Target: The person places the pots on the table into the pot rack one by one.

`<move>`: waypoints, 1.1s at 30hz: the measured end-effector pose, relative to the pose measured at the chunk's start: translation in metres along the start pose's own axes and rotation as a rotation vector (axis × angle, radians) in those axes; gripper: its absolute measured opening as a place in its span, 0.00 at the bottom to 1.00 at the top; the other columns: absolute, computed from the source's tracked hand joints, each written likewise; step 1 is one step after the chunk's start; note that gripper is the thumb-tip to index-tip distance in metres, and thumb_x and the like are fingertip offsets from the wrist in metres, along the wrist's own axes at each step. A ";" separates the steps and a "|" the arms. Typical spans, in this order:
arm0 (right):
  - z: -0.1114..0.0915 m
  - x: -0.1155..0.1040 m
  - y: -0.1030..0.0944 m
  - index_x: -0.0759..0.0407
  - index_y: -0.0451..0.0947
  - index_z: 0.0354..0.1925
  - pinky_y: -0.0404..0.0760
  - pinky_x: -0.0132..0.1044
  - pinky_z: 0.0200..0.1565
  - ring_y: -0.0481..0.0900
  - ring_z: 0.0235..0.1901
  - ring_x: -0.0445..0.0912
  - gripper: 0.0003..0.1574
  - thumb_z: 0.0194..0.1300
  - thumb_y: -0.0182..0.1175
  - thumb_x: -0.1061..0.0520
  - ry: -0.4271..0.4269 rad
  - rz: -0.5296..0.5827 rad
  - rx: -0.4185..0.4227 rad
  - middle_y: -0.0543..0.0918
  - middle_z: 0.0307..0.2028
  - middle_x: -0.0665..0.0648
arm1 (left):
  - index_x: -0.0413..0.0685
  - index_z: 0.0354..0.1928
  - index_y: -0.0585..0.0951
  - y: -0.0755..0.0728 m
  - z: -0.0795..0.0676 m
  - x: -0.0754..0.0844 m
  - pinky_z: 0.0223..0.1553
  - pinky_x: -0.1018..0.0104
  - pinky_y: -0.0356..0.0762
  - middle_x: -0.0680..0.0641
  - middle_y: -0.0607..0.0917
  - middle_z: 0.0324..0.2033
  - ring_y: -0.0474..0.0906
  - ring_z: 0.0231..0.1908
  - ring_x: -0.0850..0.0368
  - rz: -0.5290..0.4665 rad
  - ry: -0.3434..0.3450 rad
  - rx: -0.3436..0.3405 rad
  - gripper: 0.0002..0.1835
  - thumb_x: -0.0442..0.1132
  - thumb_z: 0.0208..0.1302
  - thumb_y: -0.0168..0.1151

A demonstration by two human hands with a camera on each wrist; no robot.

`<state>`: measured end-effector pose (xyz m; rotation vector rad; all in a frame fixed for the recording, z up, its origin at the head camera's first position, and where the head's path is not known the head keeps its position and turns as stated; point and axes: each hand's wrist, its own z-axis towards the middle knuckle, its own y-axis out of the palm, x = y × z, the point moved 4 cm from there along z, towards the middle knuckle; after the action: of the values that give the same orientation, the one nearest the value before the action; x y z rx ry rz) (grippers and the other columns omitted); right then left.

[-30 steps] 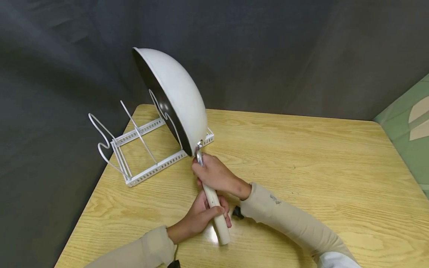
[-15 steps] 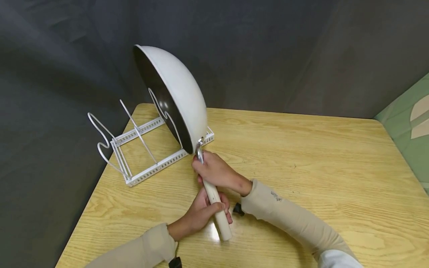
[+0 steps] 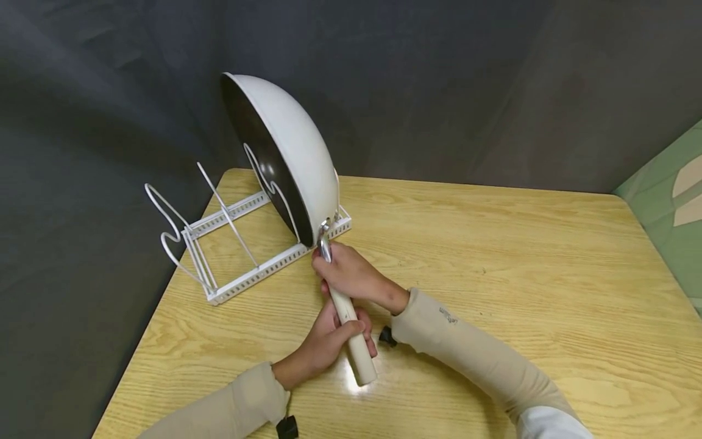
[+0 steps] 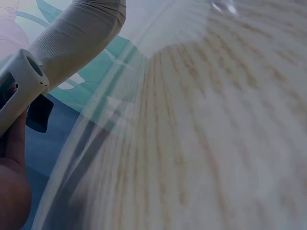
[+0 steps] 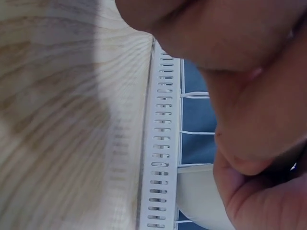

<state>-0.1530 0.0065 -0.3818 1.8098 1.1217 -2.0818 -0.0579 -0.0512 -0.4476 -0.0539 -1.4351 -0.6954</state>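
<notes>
A wok (image 3: 298,146), white outside and dark inside, stands tilted on its edge in a white wire rack (image 3: 258,271), between a curved divider on its left and another wire partly hidden behind it. Its pale handle (image 3: 359,356) points toward the person, joined to the bowl by a metal neck. My right hand (image 3: 353,271) grips the handle just below that neck. Lower down, my left hand (image 3: 326,338) holds the handle with the thumb across its top. The right wrist view shows curled fingers (image 5: 259,105) close beside the rack's slotted rail (image 5: 160,143).
The rack sits at the left back of a wooden table (image 3: 521,274), near its left edge. Two wire dividers (image 3: 225,210) stand in its left part. A dark curtain (image 3: 439,91) hangs behind, and a green patterned cloth (image 3: 669,213) is at the right.
The wok's handle and both hands have shifted slightly away from the person, toward the rack. The bowl's near edge sits a little farther back, and a wire behind it now shows. Both grips stay the same.
</notes>
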 end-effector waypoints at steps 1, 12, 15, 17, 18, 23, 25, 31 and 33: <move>0.000 0.001 0.000 0.62 0.75 0.33 0.76 0.38 0.27 0.79 0.20 0.47 0.14 0.73 0.47 0.56 0.000 0.004 0.003 0.79 0.19 0.55 | 0.23 0.57 0.52 0.000 0.000 0.000 0.34 0.59 0.85 0.48 0.78 0.33 0.86 0.28 0.56 0.000 0.003 0.000 0.22 0.27 0.71 0.49; -0.006 0.006 -0.002 0.54 0.73 0.43 0.78 0.37 0.32 0.78 0.25 0.43 0.05 0.76 0.52 0.55 -0.069 -0.100 0.011 0.78 0.25 0.51 | 0.27 0.56 0.59 -0.009 0.001 0.000 0.34 0.59 0.86 0.43 0.83 0.29 0.87 0.28 0.55 0.049 -0.065 0.020 0.17 0.30 0.75 0.52; -0.009 0.007 -0.003 0.54 0.72 0.44 0.78 0.37 0.32 0.77 0.26 0.42 0.05 0.76 0.53 0.54 -0.091 -0.140 0.003 0.77 0.25 0.49 | 0.31 0.57 0.62 -0.012 0.001 0.000 0.36 0.59 0.86 0.39 0.83 0.28 0.87 0.29 0.54 0.080 -0.088 0.036 0.16 0.30 0.74 0.53; -0.011 0.009 -0.004 0.53 0.71 0.45 0.78 0.37 0.31 0.76 0.25 0.41 0.06 0.75 0.54 0.53 -0.096 -0.158 -0.007 0.76 0.26 0.49 | 0.34 0.60 0.62 -0.014 0.002 0.001 0.36 0.59 0.85 0.38 0.83 0.28 0.86 0.30 0.54 0.105 -0.092 0.043 0.18 0.29 0.74 0.54; -0.012 0.010 -0.005 0.54 0.71 0.46 0.78 0.37 0.31 0.76 0.25 0.41 0.08 0.75 0.55 0.52 -0.097 -0.162 -0.013 0.76 0.26 0.50 | 0.34 0.62 0.61 -0.015 0.002 0.001 0.36 0.59 0.85 0.38 0.83 0.29 0.86 0.30 0.54 0.115 -0.094 0.048 0.20 0.29 0.74 0.54; -0.020 0.015 -0.005 0.56 0.72 0.47 0.79 0.36 0.32 0.77 0.27 0.40 0.11 0.75 0.59 0.52 -0.100 -0.164 -0.050 0.78 0.29 0.50 | 0.32 0.70 0.58 -0.022 0.004 0.003 0.38 0.61 0.84 0.36 0.83 0.30 0.85 0.31 0.55 0.154 -0.093 0.073 0.28 0.29 0.74 0.55; -0.023 0.016 -0.005 0.55 0.72 0.46 0.80 0.36 0.33 0.78 0.28 0.40 0.10 0.75 0.59 0.51 -0.106 -0.185 -0.066 0.79 0.30 0.49 | 0.33 0.70 0.59 -0.025 0.005 0.004 0.38 0.61 0.84 0.34 0.83 0.29 0.85 0.30 0.54 0.158 -0.093 0.097 0.27 0.29 0.75 0.55; -0.031 0.020 -0.007 0.51 0.73 0.44 0.79 0.36 0.36 0.78 0.32 0.39 0.14 0.77 0.58 0.43 -0.148 -0.327 -0.084 0.80 0.33 0.46 | 0.36 0.73 0.57 -0.033 0.007 0.009 0.37 0.60 0.85 0.31 0.81 0.37 0.85 0.30 0.50 0.157 -0.081 0.138 0.30 0.28 0.75 0.55; -0.033 0.021 -0.008 0.50 0.74 0.44 0.79 0.35 0.40 0.78 0.35 0.38 0.15 0.77 0.58 0.41 -0.163 -0.368 -0.084 0.80 0.35 0.46 | 0.39 0.75 0.56 -0.036 0.006 0.012 0.39 0.61 0.84 0.36 0.82 0.41 0.85 0.33 0.49 0.203 -0.090 0.158 0.33 0.29 0.74 0.57</move>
<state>-0.1373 0.0400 -0.3964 1.4517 1.5639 -2.2823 -0.0806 -0.0818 -0.4491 -0.1078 -1.5424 -0.4167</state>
